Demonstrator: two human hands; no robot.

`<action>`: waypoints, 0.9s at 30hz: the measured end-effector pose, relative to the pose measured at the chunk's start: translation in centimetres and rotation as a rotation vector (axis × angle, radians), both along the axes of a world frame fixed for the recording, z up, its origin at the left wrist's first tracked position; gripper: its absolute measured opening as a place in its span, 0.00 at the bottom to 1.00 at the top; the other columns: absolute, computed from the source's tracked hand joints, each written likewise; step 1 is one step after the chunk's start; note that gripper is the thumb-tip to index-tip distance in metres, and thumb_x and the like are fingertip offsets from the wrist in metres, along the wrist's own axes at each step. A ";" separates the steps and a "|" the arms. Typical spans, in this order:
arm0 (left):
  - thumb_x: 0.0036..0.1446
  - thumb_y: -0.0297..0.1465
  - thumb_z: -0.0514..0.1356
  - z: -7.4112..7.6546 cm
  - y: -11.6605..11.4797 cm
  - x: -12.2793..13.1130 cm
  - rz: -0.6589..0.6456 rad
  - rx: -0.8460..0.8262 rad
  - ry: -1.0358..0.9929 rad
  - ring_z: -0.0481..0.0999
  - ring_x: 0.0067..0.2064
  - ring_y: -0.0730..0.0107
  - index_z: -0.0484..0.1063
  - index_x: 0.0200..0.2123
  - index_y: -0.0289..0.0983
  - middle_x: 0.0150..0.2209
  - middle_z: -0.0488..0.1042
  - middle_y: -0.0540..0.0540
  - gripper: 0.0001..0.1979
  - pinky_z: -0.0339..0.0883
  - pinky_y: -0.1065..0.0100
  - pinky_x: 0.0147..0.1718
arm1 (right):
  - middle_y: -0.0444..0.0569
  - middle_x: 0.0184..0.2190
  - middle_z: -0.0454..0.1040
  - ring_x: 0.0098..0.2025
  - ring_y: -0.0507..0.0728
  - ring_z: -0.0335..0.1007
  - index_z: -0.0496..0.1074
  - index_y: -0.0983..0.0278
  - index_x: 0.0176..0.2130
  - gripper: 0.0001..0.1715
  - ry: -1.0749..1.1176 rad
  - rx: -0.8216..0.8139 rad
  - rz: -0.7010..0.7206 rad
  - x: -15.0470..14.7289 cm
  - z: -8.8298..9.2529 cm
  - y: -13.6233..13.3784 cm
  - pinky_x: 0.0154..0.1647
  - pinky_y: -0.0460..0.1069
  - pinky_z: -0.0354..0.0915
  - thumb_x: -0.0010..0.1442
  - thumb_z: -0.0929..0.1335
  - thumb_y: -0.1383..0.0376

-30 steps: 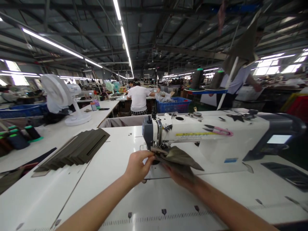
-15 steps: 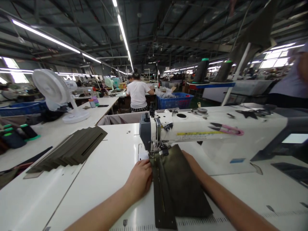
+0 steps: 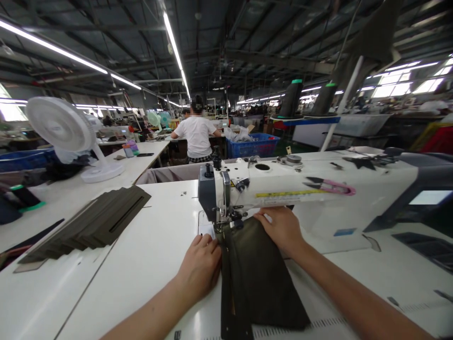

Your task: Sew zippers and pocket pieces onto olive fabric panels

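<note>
A dark olive fabric piece (image 3: 272, 278) lies beneath the needle area of a white sewing machine (image 3: 311, 208). Along its left side runs a narrow strip with a slit (image 3: 231, 283) showing a thin brassy line, perhaps a zipper. My left hand (image 3: 201, 262) rests at the strip's left edge, just before the presser foot, its fingers curled against the cloth; the fingertips are partly hidden. On the far side, my right hand (image 3: 283, 229) pinches the upper right corner of the cloth between thumb and fingers, under the machine arm.
To the left lies a fanned stack of olive fabric pieces (image 3: 95, 217). Pink-handled thread snips (image 3: 331, 185) rest on the machine arm. A white fan (image 3: 60, 125) and thread cones (image 3: 26, 196) stand on the adjoining table. Ahead, a person in white (image 3: 198, 134) sits near a blue basket (image 3: 253, 145).
My right hand has come up from behind the cloth's right edge into view, now pinching its upper corner. My left hand stays at the left edge. The camera view has shifted slightly.
</note>
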State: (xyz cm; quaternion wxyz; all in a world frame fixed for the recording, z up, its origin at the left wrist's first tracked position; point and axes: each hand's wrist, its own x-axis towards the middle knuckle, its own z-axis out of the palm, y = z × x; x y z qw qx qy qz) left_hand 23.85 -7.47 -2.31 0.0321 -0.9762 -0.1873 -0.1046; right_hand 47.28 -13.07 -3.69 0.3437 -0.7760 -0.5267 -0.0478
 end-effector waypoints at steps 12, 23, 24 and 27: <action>0.55 0.23 0.52 -1.1 0.1 0.0 0.071 -0.054 -0.152 0.67 0.36 0.62 0.68 0.31 0.36 0.36 0.72 0.45 0.06 0.61 0.61 0.34 | 0.54 0.32 0.73 0.39 0.59 0.67 0.71 0.66 0.30 0.09 -0.312 -0.076 0.150 -3.4 -0.1 -1.1 0.41 0.52 0.61 0.58 0.62 0.71; 0.52 0.21 0.54 -1.0 0.3 0.3 0.009 0.068 -0.076 0.66 0.46 0.54 0.70 0.31 0.34 0.38 0.72 0.41 0.06 0.61 0.57 0.39 | 0.62 0.50 0.67 0.54 0.61 0.61 0.68 0.77 0.48 0.21 -0.320 0.055 0.549 -7.4 -2.6 -1.1 0.56 0.56 0.59 0.59 0.58 0.72; 0.52 0.21 0.54 -1.0 0.3 0.4 0.005 0.090 -0.062 0.66 0.45 0.54 0.70 0.31 0.34 0.37 0.72 0.40 0.06 0.61 0.57 0.39 | 0.62 0.50 0.67 0.54 0.61 0.62 0.68 0.77 0.48 0.21 -0.316 0.059 0.545 -7.3 -2.6 -1.1 0.56 0.56 0.59 0.59 0.58 0.72; 0.51 0.20 0.53 -1.0 0.2 0.6 -0.011 0.149 -0.027 0.66 0.45 0.54 0.70 0.30 0.33 0.36 0.72 0.39 0.07 0.61 0.57 0.40 | 0.62 0.50 0.68 0.53 0.60 0.63 0.69 0.76 0.48 0.20 -0.310 0.070 0.535 -7.3 -2.6 -1.2 0.56 0.55 0.60 0.59 0.58 0.71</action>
